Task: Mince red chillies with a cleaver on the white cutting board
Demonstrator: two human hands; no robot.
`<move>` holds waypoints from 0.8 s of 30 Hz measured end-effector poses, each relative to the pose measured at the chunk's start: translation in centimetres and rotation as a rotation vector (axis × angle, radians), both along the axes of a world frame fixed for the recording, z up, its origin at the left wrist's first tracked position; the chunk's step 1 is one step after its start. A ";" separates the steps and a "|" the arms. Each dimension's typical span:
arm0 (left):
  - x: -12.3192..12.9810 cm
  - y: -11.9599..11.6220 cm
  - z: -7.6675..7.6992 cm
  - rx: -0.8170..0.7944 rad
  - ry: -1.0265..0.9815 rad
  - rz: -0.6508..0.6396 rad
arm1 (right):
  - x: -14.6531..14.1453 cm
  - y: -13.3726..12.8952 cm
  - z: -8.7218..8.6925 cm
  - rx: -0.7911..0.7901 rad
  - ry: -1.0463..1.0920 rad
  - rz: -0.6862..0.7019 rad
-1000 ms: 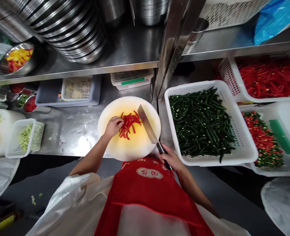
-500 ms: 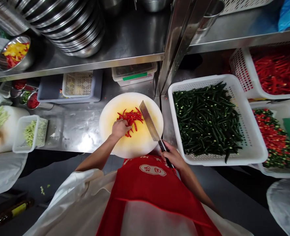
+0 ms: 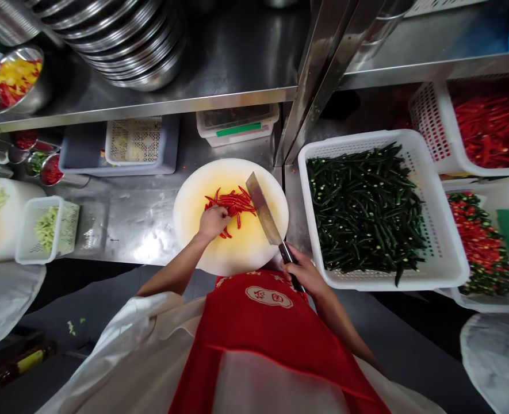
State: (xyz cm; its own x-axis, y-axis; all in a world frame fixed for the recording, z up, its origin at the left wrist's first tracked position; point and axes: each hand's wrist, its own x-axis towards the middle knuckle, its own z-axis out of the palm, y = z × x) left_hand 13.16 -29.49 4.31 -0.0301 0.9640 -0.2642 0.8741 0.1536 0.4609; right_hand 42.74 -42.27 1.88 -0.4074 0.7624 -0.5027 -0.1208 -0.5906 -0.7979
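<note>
Left hand [image 3: 213, 222], fingers curled, partly hides slender red chillies [image 3: 238, 201] on a round white cutting board [image 3: 224, 259], its hold unclear, while right hand [image 3: 303, 271] is wrapped around a black-handled steel cleaver [image 3: 263, 210], a white plastic tub [image 3: 68, 233] leftward, a white perforated basket [image 3: 446, 256] of dark-green chillies [image 3: 366, 213] rightward.

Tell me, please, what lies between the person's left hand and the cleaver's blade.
In the head view, red chilies lie on the cutting board between the left hand and the cleaver.
</note>
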 end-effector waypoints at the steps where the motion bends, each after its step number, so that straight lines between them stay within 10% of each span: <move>1: -0.3 0.1 0.0 0.018 -0.114 0.068 | 0.0 0.0 0.0 0.000 0.004 -0.001; 6: -3.4 1.4 1.5 0.196 -0.863 0.556 | 0.1 0.1 0.3 -0.007 0.002 0.000; 10: -7.1 1.8 3.3 0.280 -1.061 0.654 | 0.2 0.1 0.3 -0.031 0.015 -0.005; 15: -8.6 0.4 3.3 0.058 -0.768 0.483 | 0.2 0.1 0.0 -0.040 0.003 -0.005; 24: -3.9 1.1 1.9 -0.079 0.164 0.173 | 0.2 0.0 0.2 -0.072 -0.005 -0.017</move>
